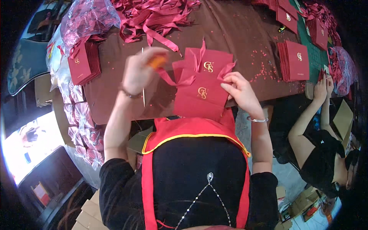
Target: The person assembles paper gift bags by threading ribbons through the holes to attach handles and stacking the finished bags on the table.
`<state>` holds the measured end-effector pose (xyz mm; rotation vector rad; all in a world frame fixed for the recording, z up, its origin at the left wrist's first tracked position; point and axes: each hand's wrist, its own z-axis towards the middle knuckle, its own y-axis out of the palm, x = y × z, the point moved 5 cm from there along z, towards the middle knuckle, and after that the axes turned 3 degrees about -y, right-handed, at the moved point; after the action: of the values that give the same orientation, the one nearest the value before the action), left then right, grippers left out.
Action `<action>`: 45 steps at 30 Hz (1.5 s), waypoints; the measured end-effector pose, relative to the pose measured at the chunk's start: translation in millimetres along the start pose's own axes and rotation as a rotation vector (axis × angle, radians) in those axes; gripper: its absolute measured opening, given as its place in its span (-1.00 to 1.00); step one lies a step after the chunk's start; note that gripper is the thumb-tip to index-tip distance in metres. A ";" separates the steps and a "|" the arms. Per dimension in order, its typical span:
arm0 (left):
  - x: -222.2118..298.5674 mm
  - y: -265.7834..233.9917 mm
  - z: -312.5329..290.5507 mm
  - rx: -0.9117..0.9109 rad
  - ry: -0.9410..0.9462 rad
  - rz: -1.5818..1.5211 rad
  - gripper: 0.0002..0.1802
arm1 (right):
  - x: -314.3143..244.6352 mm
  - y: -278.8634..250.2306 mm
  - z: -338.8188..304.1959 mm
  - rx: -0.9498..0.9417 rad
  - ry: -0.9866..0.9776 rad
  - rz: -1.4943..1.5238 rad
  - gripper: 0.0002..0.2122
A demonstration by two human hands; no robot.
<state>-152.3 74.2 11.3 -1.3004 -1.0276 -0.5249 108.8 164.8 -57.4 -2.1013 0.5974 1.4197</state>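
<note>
My right hand [242, 92] pinches the right edge of a dark red paper gift bag [197, 100] with a gold emblem, beside its ribbon handle. That bag lies at the table's near edge, partly over another red gift bag [218, 57]. Pink-red ribbons [184, 81] trail out at both sides. My left hand [140, 73] is raised left of the bags, smeared by motion. Its fingers are closed around a small orange object [157, 61], too blurred to name. A thin pale stick [143, 97] runs behind or beneath this hand; whether I hold it, I cannot tell.
Stacked red bags stand at left [78, 63] and right [293, 61]. A heap of loose ribbons [157, 15] lies at the far side of the brown-covered table [115, 90], next to a plastic-wrapped bundle [90, 21]. A co-worker's hands [324, 86] work at right.
</note>
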 end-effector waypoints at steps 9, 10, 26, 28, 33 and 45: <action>34.8 17.9 -17.9 -0.002 -0.025 -0.003 -0.85 | -0.7 10.7 2.7 -0.051 0.046 0.021 -0.81; 39.3 39.1 -19.5 -0.052 0.053 -0.029 -0.87 | -3.3 10.2 2.0 -0.047 0.049 0.020 -0.81; 44.8 121.0 -33.0 -0.062 0.423 0.611 -0.91 | -13.2 12.0 -9.3 0.067 -0.168 -0.103 -0.82; 39.0 121.6 -28.0 -0.106 0.355 0.527 -0.91 | -12.7 13.6 -11.7 0.083 -0.119 -0.121 -0.85; 30.4 118.5 -20.6 -0.200 0.202 0.418 -0.89 | -27.8 18.1 -16.0 0.133 -0.370 -0.327 -0.88; 19.6 117.6 -26.6 -0.089 0.216 0.433 -0.92 | 4.2 23.0 -9.1 0.025 0.041 -0.010 -0.77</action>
<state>-38.7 81.6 -32.7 -1.4598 -0.5263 -0.3705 102.3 141.1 -62.7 -2.1157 0.6169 1.3597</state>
